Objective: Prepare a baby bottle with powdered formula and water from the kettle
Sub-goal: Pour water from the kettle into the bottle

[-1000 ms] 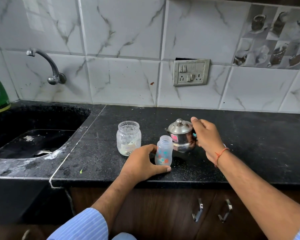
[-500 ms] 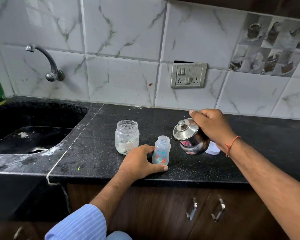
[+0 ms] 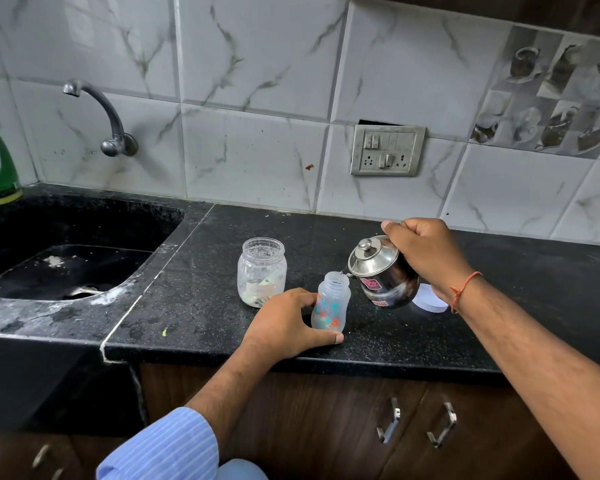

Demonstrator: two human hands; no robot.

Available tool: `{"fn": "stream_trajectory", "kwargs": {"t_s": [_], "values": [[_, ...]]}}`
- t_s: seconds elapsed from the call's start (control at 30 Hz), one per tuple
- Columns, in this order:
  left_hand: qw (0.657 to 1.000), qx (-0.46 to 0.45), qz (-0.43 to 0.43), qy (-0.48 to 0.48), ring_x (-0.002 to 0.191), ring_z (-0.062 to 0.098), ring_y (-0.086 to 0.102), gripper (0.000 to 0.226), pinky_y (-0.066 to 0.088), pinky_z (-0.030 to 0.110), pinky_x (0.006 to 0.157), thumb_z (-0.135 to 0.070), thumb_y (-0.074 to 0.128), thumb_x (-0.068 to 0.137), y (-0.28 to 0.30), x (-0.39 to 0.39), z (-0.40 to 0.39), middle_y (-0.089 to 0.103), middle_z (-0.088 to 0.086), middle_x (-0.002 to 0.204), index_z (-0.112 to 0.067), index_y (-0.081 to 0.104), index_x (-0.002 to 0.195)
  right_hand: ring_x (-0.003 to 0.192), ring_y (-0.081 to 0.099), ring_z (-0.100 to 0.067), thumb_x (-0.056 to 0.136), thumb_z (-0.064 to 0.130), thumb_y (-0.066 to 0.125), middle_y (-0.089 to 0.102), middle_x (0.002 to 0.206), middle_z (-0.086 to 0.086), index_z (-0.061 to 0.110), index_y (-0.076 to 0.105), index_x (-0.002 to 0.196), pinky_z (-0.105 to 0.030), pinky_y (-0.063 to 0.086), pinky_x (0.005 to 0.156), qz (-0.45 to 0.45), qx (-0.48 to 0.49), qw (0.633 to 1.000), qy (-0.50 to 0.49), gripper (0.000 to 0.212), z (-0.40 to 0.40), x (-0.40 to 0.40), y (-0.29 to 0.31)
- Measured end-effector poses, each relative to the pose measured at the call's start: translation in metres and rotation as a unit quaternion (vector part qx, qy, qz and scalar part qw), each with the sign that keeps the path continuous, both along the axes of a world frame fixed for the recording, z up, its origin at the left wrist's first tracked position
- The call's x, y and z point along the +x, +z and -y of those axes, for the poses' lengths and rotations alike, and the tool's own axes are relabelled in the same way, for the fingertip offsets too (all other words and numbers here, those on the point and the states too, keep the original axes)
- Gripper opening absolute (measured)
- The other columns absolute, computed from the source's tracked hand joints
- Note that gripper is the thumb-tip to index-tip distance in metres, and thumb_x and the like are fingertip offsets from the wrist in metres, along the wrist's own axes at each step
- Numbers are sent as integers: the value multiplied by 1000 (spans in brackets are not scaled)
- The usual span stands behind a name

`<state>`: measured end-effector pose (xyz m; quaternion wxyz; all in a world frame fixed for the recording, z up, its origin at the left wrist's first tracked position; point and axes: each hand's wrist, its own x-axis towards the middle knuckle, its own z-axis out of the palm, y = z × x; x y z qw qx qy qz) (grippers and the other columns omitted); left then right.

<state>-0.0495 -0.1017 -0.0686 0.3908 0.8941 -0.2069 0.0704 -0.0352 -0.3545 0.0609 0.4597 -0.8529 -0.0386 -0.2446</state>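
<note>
Head view: one camera only, looking down at both hands over a black granite counter (image 3: pixel 326 233).
Right hand (image 3: pixel 426 258): closed around the handle side of a small steel kettle (image 3: pixel 383 271), lifted clear of the counter and tipped to the left, lid on.
Left hand (image 3: pixel 284 323): fingers and thumb curled around the base of the baby bottle (image 3: pixel 330 303), steadying it upright on the counter.
Bottle position: just right of the left hand, open mouth up, long axis vertical, no teat fitted.
Key relation: the kettle's spout sits at the bottle's rim, just left of and below the right hand; whether water is running I cannot tell.
Formula jar (image 3: pixel 261 271): open, just beyond the left hand, a little pale powder at the bottom.
White lid (image 3: pixel 430 301): flat on the counter beneath the right wrist.
Judgement: pouring is the step in hand; the narrow mouth leaves little margin, so a spill onto the left-hand fingers looks the main risk.
</note>
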Motion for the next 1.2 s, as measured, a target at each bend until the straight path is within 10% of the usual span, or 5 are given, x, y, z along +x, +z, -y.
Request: {"fn": "stream_trajectory", "kwargs": {"t_s": [0.47, 1.07, 1.2], "values": [[1000, -3, -1, -1, 108, -6, 68, 65, 59, 32, 101, -77, 91, 64, -3, 2, 0, 72, -24, 115, -45, 80, 120, 66, 53, -21, 78, 68, 65, 67, 84, -34, -7, 63, 75, -38, 44, 69, -22, -43, 999, 13, 75, -1, 4, 1], [1000, 9, 14, -3, 102, -6, 66, 58, 55, 24, 89, -76, 90, 68, -2, 3, 0, 71, -22, 109, -44, 80, 115, 80, 74, -40, 89, 47, 66, 50, 58, -2, 23, 56, 51, -35, 39, 67, -26, -119, 993, 6, 47, -5, 0, 14], [1000, 12, 17, -3, 99, -9, 64, 59, 49, 20, 82, -76, 90, 68, -3, 4, -1, 70, -23, 106, -44, 80, 117, 62, 53, -32, 93, 42, 66, 45, 52, 5, 23, 55, 49, -35, 38, 65, -30, -138, 990, 4, 49, -7, -2, 17]]}}
